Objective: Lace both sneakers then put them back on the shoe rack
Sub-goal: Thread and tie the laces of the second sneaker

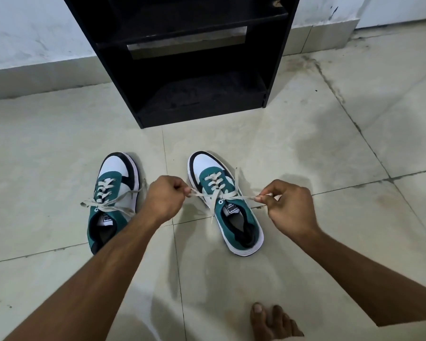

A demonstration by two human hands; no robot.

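Two teal, white and black sneakers stand on the tiled floor, toes pointing at the rack. The left sneaker point(113, 183) has its cream lace threaded, with loose ends lying across it. The right sneaker point(234, 217) is laced too. My left hand point(166, 198) pinches one end of the right sneaker's lace point(231, 196), pulled out to the left. My right hand point(288, 205) pinches the other end, pulled out to the right. The lace is stretched taut across the shoe's top eyelets. The black shoe rack point(273, 65) stands beyond the shoes against the wall.
The rack's lower shelves show nothing on them. Pale floor tiles point(305, 148) spread around the shoes, stained at the right. A low skirting runs along the white wall behind. My bare foot point(271, 321) rests at the bottom edge, right of centre.
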